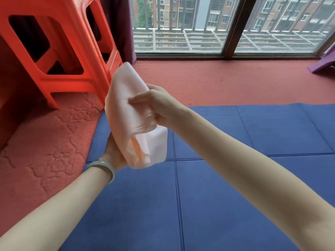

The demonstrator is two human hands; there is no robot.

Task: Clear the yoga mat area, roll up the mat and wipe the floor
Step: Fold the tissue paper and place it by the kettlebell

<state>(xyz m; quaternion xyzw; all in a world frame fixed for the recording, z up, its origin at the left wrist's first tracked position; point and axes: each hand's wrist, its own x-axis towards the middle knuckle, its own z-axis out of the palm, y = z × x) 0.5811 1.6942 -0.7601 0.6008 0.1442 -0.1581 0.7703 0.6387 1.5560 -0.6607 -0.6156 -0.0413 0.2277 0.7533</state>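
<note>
While both hands hold pale pink folded cloth (130,115) above flat blue foam yoga mat (235,178): left hand (114,151) grips bottom, right hand (155,104) pinches middle. Clearing step judged underway; next, set cloth aside, roll mat.

Soft daylight via window (217,24); wide-angle edge bend, slight blur.
</note>
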